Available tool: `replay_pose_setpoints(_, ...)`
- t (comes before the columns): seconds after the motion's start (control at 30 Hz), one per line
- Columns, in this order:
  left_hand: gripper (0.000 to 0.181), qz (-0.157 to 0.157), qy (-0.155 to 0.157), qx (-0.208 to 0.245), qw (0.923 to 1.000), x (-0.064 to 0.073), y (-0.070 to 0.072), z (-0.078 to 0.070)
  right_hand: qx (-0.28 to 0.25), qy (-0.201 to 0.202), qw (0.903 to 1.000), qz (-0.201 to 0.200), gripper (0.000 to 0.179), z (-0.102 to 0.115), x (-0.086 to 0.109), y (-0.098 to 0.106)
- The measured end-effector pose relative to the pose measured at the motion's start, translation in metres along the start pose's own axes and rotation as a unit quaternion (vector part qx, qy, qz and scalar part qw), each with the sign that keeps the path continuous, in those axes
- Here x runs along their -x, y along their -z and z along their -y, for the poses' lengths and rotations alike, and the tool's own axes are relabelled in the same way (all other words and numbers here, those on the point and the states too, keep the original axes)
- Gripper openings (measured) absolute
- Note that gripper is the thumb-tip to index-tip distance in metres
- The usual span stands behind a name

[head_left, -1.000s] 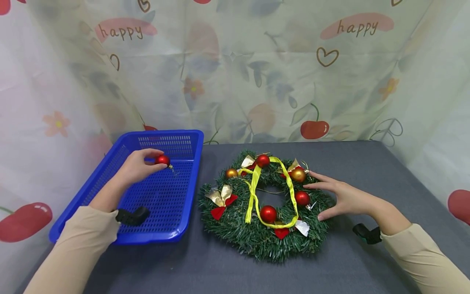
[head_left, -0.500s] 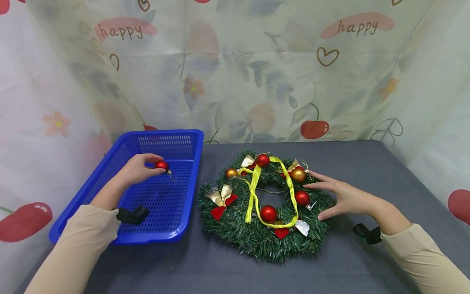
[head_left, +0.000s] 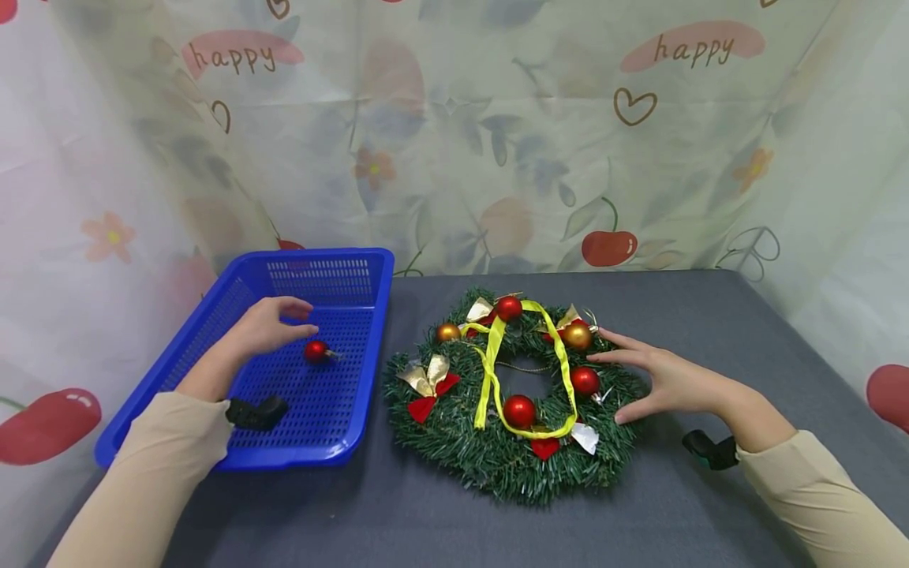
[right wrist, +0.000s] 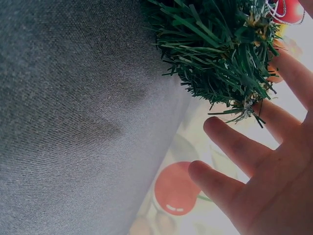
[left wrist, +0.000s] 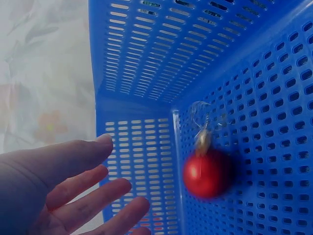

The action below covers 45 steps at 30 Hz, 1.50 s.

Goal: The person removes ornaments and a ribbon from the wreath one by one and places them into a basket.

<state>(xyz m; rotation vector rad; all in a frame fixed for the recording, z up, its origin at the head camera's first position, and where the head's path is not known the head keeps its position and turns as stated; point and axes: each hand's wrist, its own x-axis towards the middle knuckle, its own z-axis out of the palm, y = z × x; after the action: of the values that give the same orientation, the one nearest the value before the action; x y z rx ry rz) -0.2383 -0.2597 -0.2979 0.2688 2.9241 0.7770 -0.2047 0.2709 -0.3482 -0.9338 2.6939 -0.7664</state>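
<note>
Dropped at left: glossy red ball [head_left: 316,352], into blue plastic basket [head_left: 305,456], our left hand [head_left: 267,325] wide; five remain on green wreath [head_left: 490,465].

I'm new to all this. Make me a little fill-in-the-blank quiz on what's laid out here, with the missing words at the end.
The basket is coloured ____.
The ribbon on the wreath is coloured ____.
The hand nearer the ball in the basket is the person's ____ one.
In the head view, the red balls showing on the wreath number ____.
Missing words: blue; yellow; left; three.
</note>
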Motion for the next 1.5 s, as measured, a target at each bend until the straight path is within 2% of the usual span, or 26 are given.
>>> replay_pose_setpoints(0.17,0.050,-0.007,-0.003,0.007,0.9999,0.000,0.001,-0.004,0.003,0.000,1.0000,-0.001,0.073,0.000,0.000,0.000)
replay_pose_setpoints(0.33,0.048,-0.015,-0.016,0.025,0.9994,0.003,0.002,-0.017,0.007,0.002,1.0000,-0.003,0.074,0.000,0.000,0.000)
replay_pose_setpoints(0.47,0.045,-0.026,-0.043,0.045,0.9977,0.008,0.002,-0.034,0.005,0.003,1.0000,-0.003,0.074,0.001,0.000,0.000)
replay_pose_setpoints(0.6,0.041,-0.030,-0.078,0.067,0.9942,0.017,-0.001,-0.058,0.003,0.003,1.0000,-0.003,0.073,0.000,0.001,0.000)
replay_pose_setpoints(0.77,0.038,-0.016,-0.118,0.084,0.9893,0.027,-0.010,-0.087,0.001,0.003,1.0000,-0.003,0.073,0.000,0.001,0.000)
replay_pose_setpoints(0.93,0.036,-0.002,-0.156,0.092,0.9835,0.036,-0.020,-0.110,0.000,0.005,1.0000,-0.004,0.073,-0.001,0.001,-0.001)
replay_pose_setpoints(1.2,0.035,0.046,-0.192,0.107,0.9744,0.044,-0.042,-0.135,0.001,0.003,1.0000,-0.003,0.073,0.000,0.001,-0.001)
replay_pose_setpoints(1.5,0.035,0.105,-0.247,0.115,0.9564,0.047,-0.079,-0.161,-0.001,0.002,1.0000,-0.003,0.073,0.000,0.001,-0.001)
